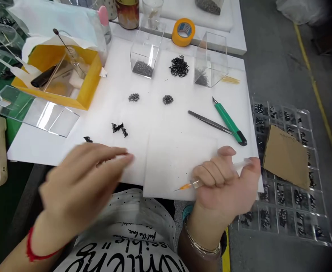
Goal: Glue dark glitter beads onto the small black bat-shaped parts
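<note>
My right hand [225, 185] is wrapped round a clear syringe [195, 184] with an orange needle tip that points left over the white foam sheet [166, 151]. My left hand [83, 185], blurred, hovers over the sheet's left part with thumb and fingertips close together; whatever is between them is too small to name. Just above it lies a small black bat-shaped piece [88, 139]. Several more black pieces [119, 129] sit further up. Two little piles of tiny dark parts, a left one [133, 97] and a right one [167, 99], rest near the middle.
Tweezers [209, 121] and a green cutter [229, 122] lie at the right. Behind stand two clear boxes [144, 56] [211, 60], black pieces [179, 66] and orange tape [183, 32]. A yellow box [89, 87] is at left, a compartment tray [290, 223] at right.
</note>
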`<state>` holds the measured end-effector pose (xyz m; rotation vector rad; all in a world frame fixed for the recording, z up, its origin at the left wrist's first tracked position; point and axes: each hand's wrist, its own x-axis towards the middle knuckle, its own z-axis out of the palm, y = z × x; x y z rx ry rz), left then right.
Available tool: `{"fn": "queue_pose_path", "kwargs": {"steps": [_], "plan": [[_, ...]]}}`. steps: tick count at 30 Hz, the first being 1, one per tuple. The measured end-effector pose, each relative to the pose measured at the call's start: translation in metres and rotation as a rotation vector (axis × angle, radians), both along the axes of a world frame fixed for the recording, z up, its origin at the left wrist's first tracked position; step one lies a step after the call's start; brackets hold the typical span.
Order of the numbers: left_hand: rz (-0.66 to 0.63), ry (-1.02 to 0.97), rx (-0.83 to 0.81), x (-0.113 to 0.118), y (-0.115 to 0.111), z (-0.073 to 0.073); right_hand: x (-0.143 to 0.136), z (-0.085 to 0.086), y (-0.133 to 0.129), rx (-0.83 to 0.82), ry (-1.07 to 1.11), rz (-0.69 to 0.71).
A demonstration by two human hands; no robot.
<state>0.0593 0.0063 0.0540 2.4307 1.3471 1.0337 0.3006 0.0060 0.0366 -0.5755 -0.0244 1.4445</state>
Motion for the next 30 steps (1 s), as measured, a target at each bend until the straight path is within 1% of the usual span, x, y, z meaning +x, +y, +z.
{"fn": "queue_pose_path", "kwargs": {"steps": [1, 2, 3, 5, 7, 9, 10, 12, 14, 16, 18, 22, 25, 30], "plan": [[-0.058, -0.039, 0.021, 0.012, -0.002, -0.002, 0.0, 0.002, 0.0, -0.015, 0.038, -0.039], [-0.152, -0.054, 0.05, 0.023, -0.004, -0.005, 0.001, 0.005, 0.0, -0.029, 0.065, -0.072], [-0.261, -0.04, 0.04, 0.032, -0.006, -0.008, 0.001, 0.008, 0.0, -0.044, 0.084, -0.099], [-0.419, 0.006, 0.011, 0.042, -0.009, -0.016, 0.002, 0.015, 0.0, -0.058, 0.1, -0.152], [-0.488, 0.033, -0.039, 0.041, -0.011, -0.021, 0.003, 0.018, 0.0, -0.05, 0.088, -0.205], [-0.51, 0.02, -0.095, 0.035, -0.013, -0.022, 0.004, 0.019, 0.0, -0.026, 0.056, -0.243], [-0.511, -0.005, -0.12, 0.032, -0.014, -0.022, 0.004, 0.018, 0.0, -0.035, 0.036, -0.244], [-0.447, -0.074, -0.168, 0.032, -0.016, -0.022, 0.003, 0.015, 0.0, -0.05, -0.013, -0.216], [-0.347, -0.119, -0.204, 0.037, -0.017, -0.022, 0.002, 0.012, -0.001, -0.023, -0.092, -0.144], [-0.292, -0.106, -0.224, 0.043, -0.018, -0.023, 0.001, 0.009, -0.002, 0.03, -0.172, -0.074], [-0.301, -0.072, -0.233, 0.047, -0.017, -0.024, -0.001, 0.006, -0.003, 0.065, -0.217, -0.041], [-0.304, -0.059, -0.276, 0.048, -0.015, -0.021, -0.004, 0.001, -0.004, 0.081, -0.23, -0.047], [-0.281, -0.055, -0.307, 0.047, -0.014, -0.018, -0.006, 0.002, -0.003, 0.093, -0.232, -0.056], [-0.248, -0.063, -0.314, 0.051, -0.015, -0.015, -0.01, 0.014, -0.002, -0.087, -0.241, -0.03]]}}
